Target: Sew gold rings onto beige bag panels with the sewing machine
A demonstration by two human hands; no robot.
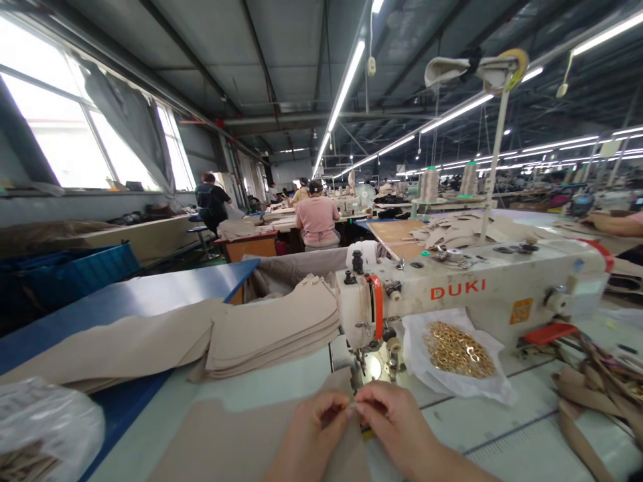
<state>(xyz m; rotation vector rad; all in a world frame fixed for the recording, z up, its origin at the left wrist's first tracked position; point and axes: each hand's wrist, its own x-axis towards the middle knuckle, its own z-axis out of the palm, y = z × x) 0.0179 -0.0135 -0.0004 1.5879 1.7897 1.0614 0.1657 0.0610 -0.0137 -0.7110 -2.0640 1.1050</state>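
Note:
My left hand [320, 432] and my right hand [394, 422] meet fingertip to fingertip just in front of the needle area of a white sewing machine [412, 284]. Both are closed in a pinch on something small between them, too small to make out. Beneath them lies a beige fabric piece [226, 435], one narrow end reaching toward the lit presser foot [362, 361]. To the right of the needle, an open white plastic bag [416, 345] holds a heap of gold-coloured metal hardware [457, 348].
Stacked beige panels [274, 328] lie left of the machine, with more panels [125, 338] on a blue board [201, 281]. A clear plastic bag [55, 422] sits at the lower left, beige strips [585, 395] at the right. A person in pink [317, 217] sits ahead.

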